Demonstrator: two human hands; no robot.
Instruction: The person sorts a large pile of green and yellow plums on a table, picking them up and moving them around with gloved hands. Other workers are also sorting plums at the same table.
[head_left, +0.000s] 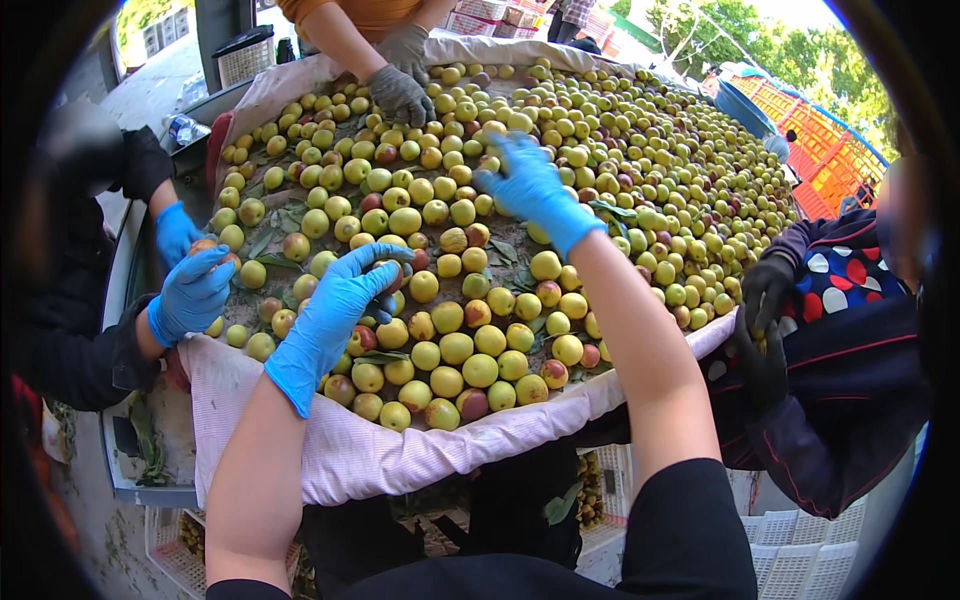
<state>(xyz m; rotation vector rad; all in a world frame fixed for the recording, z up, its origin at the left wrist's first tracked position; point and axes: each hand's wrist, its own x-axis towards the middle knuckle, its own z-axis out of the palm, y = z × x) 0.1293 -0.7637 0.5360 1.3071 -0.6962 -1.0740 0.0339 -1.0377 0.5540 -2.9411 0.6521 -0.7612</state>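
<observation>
Many green, yellow and red-brown fruits, probably jujubes (480, 369), are spread over a cloth-lined sorting table (450, 466). In a blue glove, my left hand (330, 307) pinches a reddish jujube (394, 279) between thumb and fingers, just above the near left part of the spread. My right hand (529, 187), also blue-gloved and slightly blurred, stretches out over the middle of the fruit. Its fingers are spread close to several jujubes, and I see nothing held in it. Loose green leaves (506, 251) lie among the fruit.
Co-workers surround the table: grey gloves (401, 94) opposite, blue gloves (195, 289) with a fruit at left, dark gloves (761, 315) at right. White plastic crates (802, 551) stand low at right, another crate (169, 536) below left. Orange crates (832, 142) are stacked behind.
</observation>
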